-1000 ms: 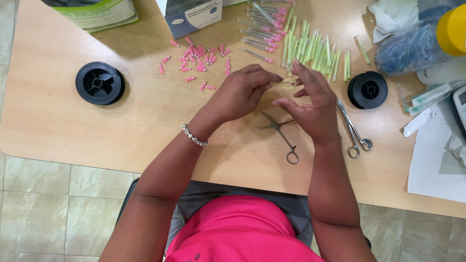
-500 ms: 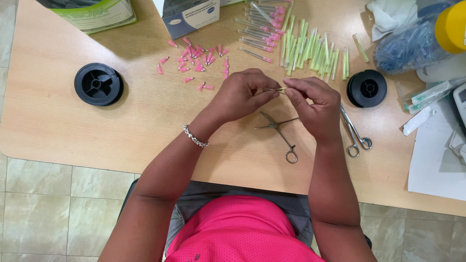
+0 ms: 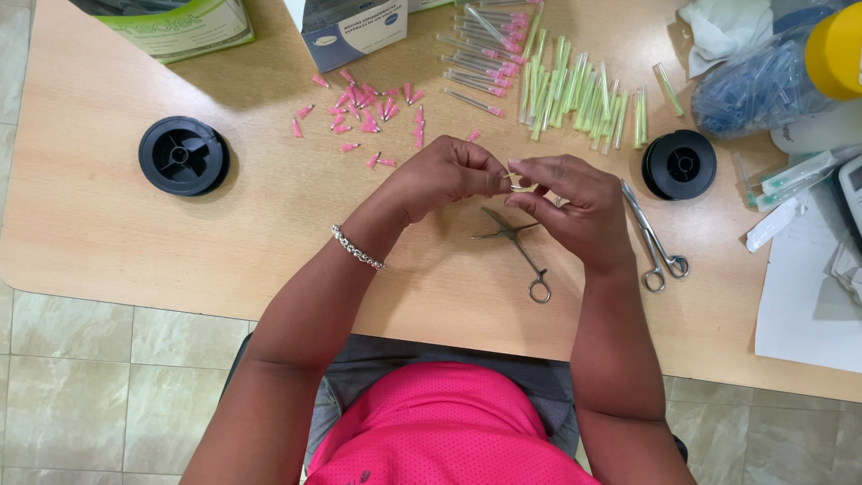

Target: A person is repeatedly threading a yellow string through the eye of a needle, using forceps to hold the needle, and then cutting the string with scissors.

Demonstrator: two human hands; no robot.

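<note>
Single head cam looked almost straight down from above the person, fairly close, facing the table point(image 3: 135, 233) edge, arms and lap in the lower frame, floor point(image 3: 81, 377) showing beneath; no second view.

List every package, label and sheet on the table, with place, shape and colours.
Green box: far left edge, flat carton, green and white.
White box: far centre, upright carton, white with blue label.
Plastic bag: far right, clear, bluish contents.
Paper sheet: right edge, white, flat.
</note>
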